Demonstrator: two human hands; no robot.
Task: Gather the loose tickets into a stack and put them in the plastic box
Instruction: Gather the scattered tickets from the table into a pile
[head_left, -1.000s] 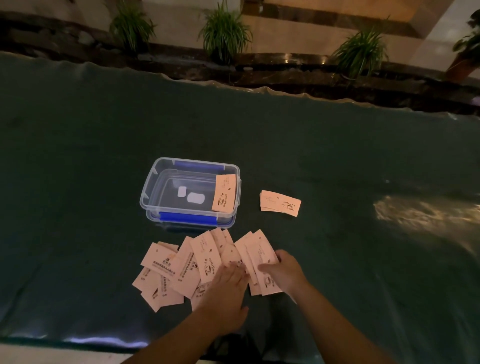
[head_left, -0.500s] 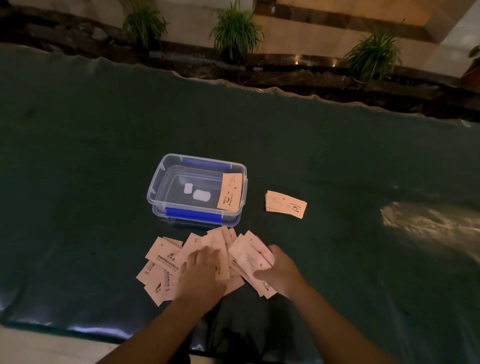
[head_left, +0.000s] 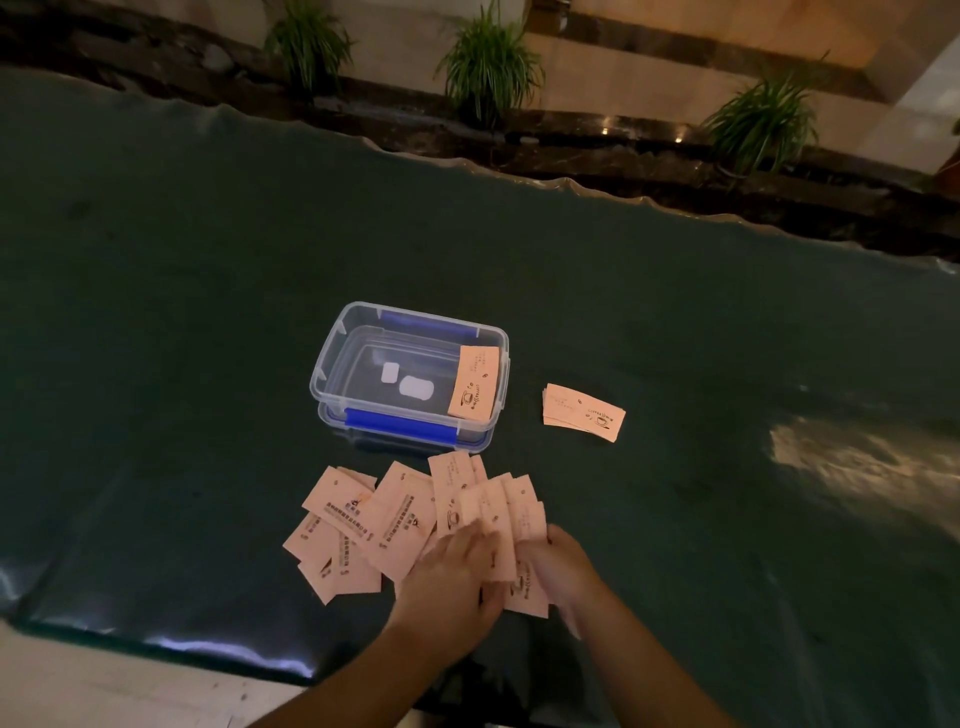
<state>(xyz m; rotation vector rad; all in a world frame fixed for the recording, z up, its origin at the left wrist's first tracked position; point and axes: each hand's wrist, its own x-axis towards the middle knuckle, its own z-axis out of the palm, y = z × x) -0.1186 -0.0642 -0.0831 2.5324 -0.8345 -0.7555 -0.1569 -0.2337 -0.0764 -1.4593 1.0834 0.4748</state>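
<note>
While my left hand (head_left: 447, 577) presses flat on the fanned pale-pink paper tickets (head_left: 395, 519), my right hand (head_left: 558, 566) pinches their near ends. They point lengthwise toward the clear blue-clipped plastic box (head_left: 332, 364) straight ahead, slightly nearer my left.

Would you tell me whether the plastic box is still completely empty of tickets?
No, one ticket already leans against the right inner wall of the plastic box.
</note>
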